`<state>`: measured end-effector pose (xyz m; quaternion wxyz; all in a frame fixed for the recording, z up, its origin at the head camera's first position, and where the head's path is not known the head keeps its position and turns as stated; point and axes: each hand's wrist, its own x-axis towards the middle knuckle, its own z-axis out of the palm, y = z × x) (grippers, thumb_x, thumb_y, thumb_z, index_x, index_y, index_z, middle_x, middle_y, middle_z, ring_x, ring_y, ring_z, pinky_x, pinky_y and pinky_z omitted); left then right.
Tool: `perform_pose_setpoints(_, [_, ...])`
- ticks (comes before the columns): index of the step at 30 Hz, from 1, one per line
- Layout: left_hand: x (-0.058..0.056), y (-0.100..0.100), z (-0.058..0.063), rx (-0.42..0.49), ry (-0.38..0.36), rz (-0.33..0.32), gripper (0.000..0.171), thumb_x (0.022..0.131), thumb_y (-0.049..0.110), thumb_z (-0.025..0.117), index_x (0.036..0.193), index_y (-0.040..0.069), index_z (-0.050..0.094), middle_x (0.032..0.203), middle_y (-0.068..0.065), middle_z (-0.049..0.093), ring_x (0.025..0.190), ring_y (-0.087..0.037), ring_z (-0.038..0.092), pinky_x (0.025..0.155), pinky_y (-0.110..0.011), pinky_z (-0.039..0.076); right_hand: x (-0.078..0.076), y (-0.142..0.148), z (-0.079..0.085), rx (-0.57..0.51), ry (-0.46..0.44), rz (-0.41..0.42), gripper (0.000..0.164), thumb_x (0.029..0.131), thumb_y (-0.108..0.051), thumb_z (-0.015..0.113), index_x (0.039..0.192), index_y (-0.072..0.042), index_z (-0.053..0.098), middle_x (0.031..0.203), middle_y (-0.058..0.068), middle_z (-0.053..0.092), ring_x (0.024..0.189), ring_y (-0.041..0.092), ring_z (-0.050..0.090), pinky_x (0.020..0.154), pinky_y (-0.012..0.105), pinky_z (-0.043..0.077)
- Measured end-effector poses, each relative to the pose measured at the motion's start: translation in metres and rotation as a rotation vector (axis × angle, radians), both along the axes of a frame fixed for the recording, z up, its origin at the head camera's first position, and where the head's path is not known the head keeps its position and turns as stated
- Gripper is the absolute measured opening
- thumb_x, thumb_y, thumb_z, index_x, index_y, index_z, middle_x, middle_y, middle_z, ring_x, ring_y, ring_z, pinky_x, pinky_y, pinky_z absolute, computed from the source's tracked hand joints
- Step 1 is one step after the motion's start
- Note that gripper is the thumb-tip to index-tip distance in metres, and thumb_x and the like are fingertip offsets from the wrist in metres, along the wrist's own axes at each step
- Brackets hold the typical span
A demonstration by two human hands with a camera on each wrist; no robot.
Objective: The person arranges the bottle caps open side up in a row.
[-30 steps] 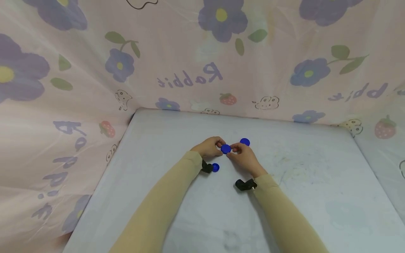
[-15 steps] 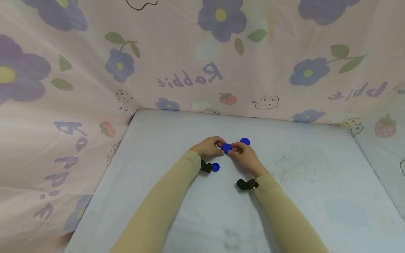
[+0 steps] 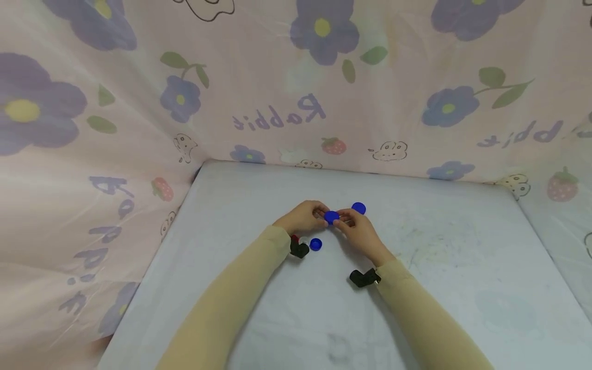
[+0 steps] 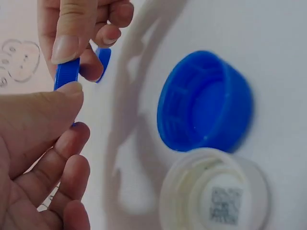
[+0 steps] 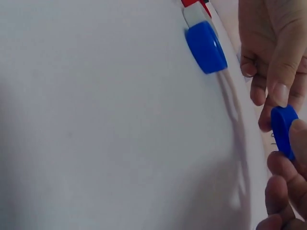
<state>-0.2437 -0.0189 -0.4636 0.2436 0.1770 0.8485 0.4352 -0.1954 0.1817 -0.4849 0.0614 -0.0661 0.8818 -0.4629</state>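
Between both hands, just above the table, is a blue bottle cap point(image 3: 331, 218), seen edge-on in the left wrist view. My left hand point(image 3: 305, 216) pinches its left side between thumb and fingers. From the other side, my right hand point(image 3: 358, 231) pinches the same cap with thumb and fingertips. In the right wrist view the held cap point(image 5: 283, 129) shows its hollow side. Behind the right fingers lies another blue cap point(image 3: 358, 207). Near the left wrist, one more blue cap point(image 4: 206, 100) rests hollow side up, against a white cap point(image 4: 216, 191) with a printed code inside.
A red cap point(image 5: 191, 2) sits beyond the white one, partly hidden by the left wrist's black camera mount point(image 3: 299, 250) in the head view. The white table point(image 3: 462, 246) meets a flower-printed cloth point(image 3: 277, 77) at its back and sides.
The left wrist has shifted slightly left and tilted, bringing the white and red caps into sight. Both hands keep their pinch on the same blue cap. The head view has moved a little.
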Motion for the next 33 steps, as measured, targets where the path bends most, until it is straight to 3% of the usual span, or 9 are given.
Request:
perform_pose_setpoints(11, [0.025, -0.007, 0.008, -0.041, 0.094, 0.028, 0.035, 0.089, 0.022, 0.071, 0.122, 0.016, 0.061, 0.105, 0.005, 0.060, 0.098, -0.012, 0.056, 0.089, -0.034, 0.045, 0.015, -0.006, 0.007, 0.053, 0.023, 0.020, 0.036, 0.096, -0.029, 0.062, 0.127, -0.010, 0.058, 0.101, 0.005, 0.064, 0.086, 0.019, 0.059, 0.068, 0.033, 0.049])
perform_pose_setpoints(20, [0.029, -0.011, 0.002, 0.017, 0.076, 0.032, 0.034, 0.090, 0.019, 0.070, 0.122, 0.013, 0.060, 0.105, 0.006, 0.062, 0.098, -0.008, 0.058, 0.088, -0.028, 0.047, 0.017, -0.007, 0.006, 0.060, 0.011, 0.024, 0.033, 0.098, -0.031, 0.059, 0.124, -0.011, 0.059, 0.101, 0.004, 0.065, 0.087, 0.018, 0.060, 0.068, 0.033, 0.050])
perform_pose_setpoints(27, [0.031, -0.011, 0.004, 0.034, 0.085, 0.043, 0.030, 0.092, 0.015, 0.066, 0.122, 0.012, 0.061, 0.105, 0.006, 0.062, 0.097, -0.008, 0.058, 0.086, -0.026, 0.048, 0.019, -0.007, 0.008, 0.058, 0.030, 0.015, 0.034, 0.099, -0.034, 0.056, 0.124, -0.011, 0.060, 0.106, 0.004, 0.066, 0.091, 0.020, 0.061, 0.071, 0.033, 0.050])
perform_pose_setpoints(33, [0.031, -0.012, 0.007, 0.038, 0.121, 0.051, 0.026, 0.095, 0.025, 0.064, 0.119, 0.015, 0.064, 0.101, 0.007, 0.064, 0.094, -0.008, 0.059, 0.084, -0.027, 0.048, 0.019, -0.007, 0.009, 0.054, 0.067, 0.006, 0.035, 0.100, -0.038, 0.051, 0.120, -0.011, 0.062, 0.102, 0.005, 0.068, 0.086, 0.020, 0.060, 0.071, 0.035, 0.048])
